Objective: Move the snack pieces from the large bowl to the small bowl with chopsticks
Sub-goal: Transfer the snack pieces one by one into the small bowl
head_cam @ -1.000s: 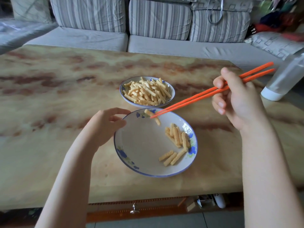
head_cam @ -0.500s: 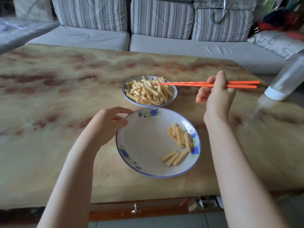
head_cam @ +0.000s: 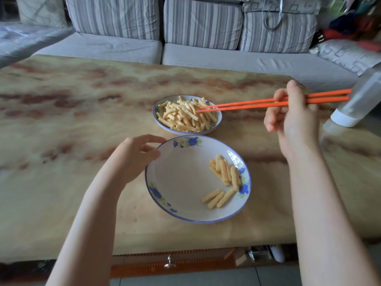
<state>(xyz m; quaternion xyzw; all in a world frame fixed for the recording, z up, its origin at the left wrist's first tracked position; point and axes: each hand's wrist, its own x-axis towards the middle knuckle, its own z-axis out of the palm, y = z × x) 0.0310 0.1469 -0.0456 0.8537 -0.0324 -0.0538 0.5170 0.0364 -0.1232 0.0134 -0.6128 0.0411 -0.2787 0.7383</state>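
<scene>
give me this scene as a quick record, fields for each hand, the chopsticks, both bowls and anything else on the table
left hand: fingers curled at the large bowl's left rim; grip unclear
right hand: holds the chopsticks
chopsticks: orange, tips over the small bowl, no piece seen between them
small bowl: heaped with snack pieces
large bowl: only a few snack pieces, on its right side
also on table: clear bottle at the right edge

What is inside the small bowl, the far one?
A heap of ridged snack pieces fills the small bowl; the chopsticks reach over its right side. The heap covers the bowl's floor, so anything beneath is hidden.
</scene>
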